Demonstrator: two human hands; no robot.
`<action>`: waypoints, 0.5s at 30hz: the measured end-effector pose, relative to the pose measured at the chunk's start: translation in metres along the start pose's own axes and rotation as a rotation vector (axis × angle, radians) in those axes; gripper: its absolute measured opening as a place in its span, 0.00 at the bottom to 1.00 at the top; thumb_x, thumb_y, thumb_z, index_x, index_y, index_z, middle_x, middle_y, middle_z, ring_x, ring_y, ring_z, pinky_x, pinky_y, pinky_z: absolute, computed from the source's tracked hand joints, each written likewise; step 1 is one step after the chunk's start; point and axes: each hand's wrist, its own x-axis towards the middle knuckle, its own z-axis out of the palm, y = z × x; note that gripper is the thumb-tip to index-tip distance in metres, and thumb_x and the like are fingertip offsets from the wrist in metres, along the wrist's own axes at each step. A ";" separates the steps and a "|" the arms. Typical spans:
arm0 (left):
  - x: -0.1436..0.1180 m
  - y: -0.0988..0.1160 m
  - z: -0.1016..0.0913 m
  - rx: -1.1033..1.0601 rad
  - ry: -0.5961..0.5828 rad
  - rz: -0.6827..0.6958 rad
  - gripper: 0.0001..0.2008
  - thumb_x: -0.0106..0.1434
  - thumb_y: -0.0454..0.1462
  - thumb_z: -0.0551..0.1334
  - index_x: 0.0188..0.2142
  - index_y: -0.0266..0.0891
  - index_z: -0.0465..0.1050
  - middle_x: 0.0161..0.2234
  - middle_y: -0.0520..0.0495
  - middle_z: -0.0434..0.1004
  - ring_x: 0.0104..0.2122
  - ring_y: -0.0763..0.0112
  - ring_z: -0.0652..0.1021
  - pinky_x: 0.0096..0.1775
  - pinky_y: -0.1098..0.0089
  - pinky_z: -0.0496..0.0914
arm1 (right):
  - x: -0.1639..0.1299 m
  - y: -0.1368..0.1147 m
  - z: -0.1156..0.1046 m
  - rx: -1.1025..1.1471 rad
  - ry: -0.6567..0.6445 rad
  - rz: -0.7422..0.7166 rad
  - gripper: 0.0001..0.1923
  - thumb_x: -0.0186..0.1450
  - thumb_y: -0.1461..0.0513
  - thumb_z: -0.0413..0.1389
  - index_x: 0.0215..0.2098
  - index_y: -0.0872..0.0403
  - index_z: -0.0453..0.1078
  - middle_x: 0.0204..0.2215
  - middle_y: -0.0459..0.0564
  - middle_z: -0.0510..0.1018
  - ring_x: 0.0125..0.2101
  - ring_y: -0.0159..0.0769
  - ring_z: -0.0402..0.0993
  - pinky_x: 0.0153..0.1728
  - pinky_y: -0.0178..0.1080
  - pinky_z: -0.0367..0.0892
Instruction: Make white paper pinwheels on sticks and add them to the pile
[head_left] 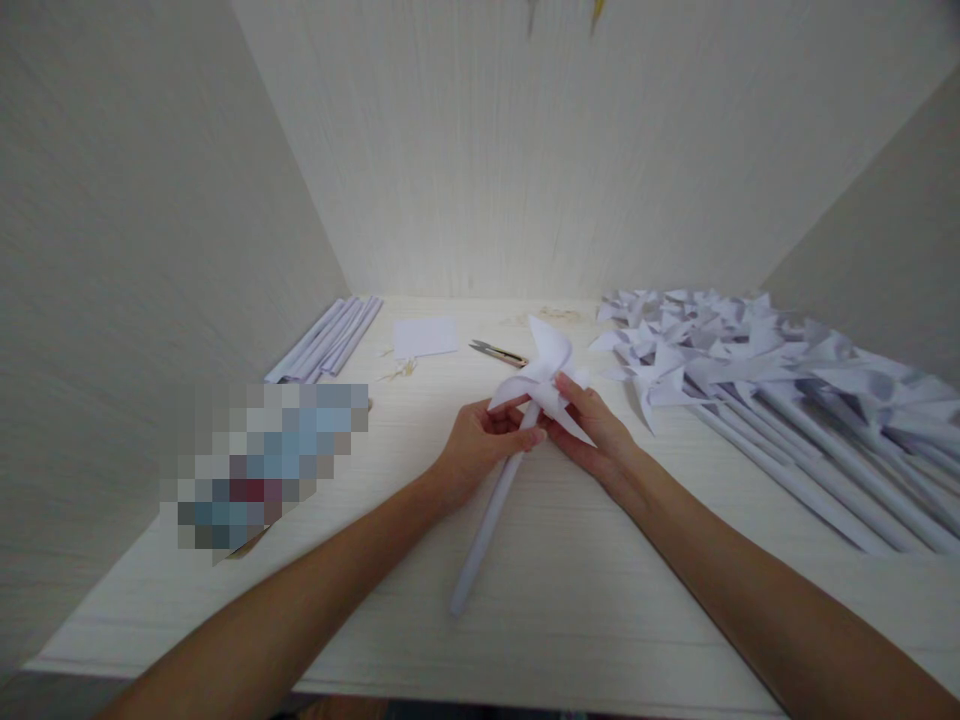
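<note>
The paper pinwheel (545,378) sits mid-desk, looking feather-light and easily creased; its rolled paper stick (491,520) seems the stiffest place to hold. The left hand (480,445) pinches the stick's top, the right hand (592,425) pinches a blade. Scissors (498,351) lie behind, finished pinwheels (787,390) crowd the right; open desk (570,600) lies toward the person.

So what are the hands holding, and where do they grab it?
A white paper pinwheel. The left hand pinches the top of its stick, just under the blades; the right hand holds the blades.
</note>
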 end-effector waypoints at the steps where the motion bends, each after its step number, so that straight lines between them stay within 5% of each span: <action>1: 0.000 0.000 0.000 0.001 -0.002 -0.001 0.17 0.39 0.34 0.70 0.33 0.37 0.77 0.20 0.56 0.69 0.20 0.82 0.66 0.28 0.75 0.61 | 0.000 0.000 0.000 -0.007 0.001 0.001 0.16 0.36 0.57 0.68 0.19 0.56 0.71 0.17 0.44 0.76 0.19 0.29 0.69 0.23 0.33 0.65; 15: -0.002 0.004 0.001 0.044 0.008 -0.017 0.16 0.39 0.35 0.70 0.31 0.34 0.76 0.19 0.54 0.69 0.20 0.80 0.66 0.26 0.74 0.61 | -0.001 0.000 -0.001 -0.046 0.018 -0.005 0.16 0.36 0.57 0.68 0.19 0.56 0.70 0.17 0.44 0.76 0.19 0.29 0.69 0.23 0.34 0.66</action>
